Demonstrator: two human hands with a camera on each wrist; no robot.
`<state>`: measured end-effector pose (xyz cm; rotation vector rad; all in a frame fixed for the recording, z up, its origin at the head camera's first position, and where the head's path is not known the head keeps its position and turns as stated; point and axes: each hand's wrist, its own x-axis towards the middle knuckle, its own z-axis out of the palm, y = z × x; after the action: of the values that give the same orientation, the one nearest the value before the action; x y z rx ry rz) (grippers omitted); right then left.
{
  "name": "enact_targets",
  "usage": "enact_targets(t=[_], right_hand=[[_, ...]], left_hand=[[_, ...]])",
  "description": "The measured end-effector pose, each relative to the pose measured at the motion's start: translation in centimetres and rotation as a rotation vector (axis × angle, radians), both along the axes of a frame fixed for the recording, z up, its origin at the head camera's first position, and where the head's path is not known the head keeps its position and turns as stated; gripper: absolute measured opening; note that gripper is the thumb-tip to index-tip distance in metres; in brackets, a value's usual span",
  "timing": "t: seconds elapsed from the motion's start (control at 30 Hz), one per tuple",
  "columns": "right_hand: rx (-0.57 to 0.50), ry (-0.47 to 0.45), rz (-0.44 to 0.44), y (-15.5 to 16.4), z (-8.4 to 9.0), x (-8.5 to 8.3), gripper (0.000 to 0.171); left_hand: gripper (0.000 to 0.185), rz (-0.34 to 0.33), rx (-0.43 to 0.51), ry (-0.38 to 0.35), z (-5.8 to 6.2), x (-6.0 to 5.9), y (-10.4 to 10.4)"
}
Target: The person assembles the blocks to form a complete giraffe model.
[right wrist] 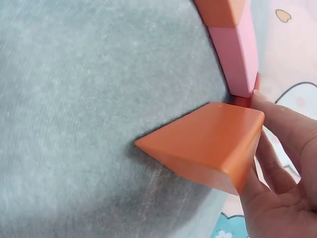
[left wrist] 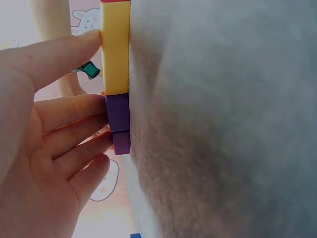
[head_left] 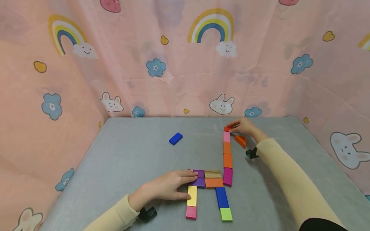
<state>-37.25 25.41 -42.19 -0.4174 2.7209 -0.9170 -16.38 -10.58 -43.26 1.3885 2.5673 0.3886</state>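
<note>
- Nearest the camera, at 6 o'clock on the table (head_left: 130, 150), a pink block (head_left: 191, 212) and a green block (head_left: 226, 214) are laid flat as the near ends of two short columns; a yellow block (head_left: 192, 195) and a blue block (head_left: 221, 197) are set just beyond them.
- The left hand (head_left: 166, 189) is laid flat with fingers straight, fingertips touching the purple blocks (head_left: 198, 178) and the thumb against the yellow block.
- The right hand (head_left: 244, 126), at 1 o'clock, is seen pinching a small red block (head_left: 227, 129) at the far end of a column of pink, orange and magenta blocks.
- An orange wedge (right wrist: 208, 144), smooth and glossy, is lying just beside that hand.
- A lone blue block (head_left: 175, 138) is lying at 11 o'clock, well apart.
- The table is covered in grey, felt-like cloth.
- The table is enclosed by a pink curtain (head_left: 179, 57) printed with rainbows, rabbits and flowers.
</note>
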Motion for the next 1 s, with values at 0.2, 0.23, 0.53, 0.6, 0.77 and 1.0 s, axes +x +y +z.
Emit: enact_targets(t=[0.2, 0.23, 0.53, 0.6, 0.77, 1.0], right_hand=[[0.006, -0.003, 0.017, -0.1, 0.0, -0.1, 0.035], [0.003, -0.003, 0.015, -0.1, 0.0, 0.0, 0.035], [-0.018, -0.024, 0.005, -0.1, 0.1, 0.2, 0.035], [-0.022, -0.035, 0.001, -0.1, 0.2, 0.2, 0.035], [-0.010, -0.018, -0.008, -0.2, 0.3, 0.5, 0.039], [-0.011, 0.070, -0.114, 0.2, 0.6, 2.6, 0.051]], left_hand=[[0.062, -0.003, 0.002, 0.002, 0.1, 0.0, 0.0], [0.062, -0.003, 0.001, 0.002, 0.1, 0.0, 0.0], [0.063, 0.006, -0.006, -0.004, 0.1, 0.0, 0.0], [0.062, 0.007, -0.005, -0.005, 0.1, 0.0, 0.0], [0.062, 0.002, -0.005, 0.001, 0.2, 0.0, 0.0], [0.063, 0.004, -0.012, 0.000, 0.1, 0.0, 0.1]])
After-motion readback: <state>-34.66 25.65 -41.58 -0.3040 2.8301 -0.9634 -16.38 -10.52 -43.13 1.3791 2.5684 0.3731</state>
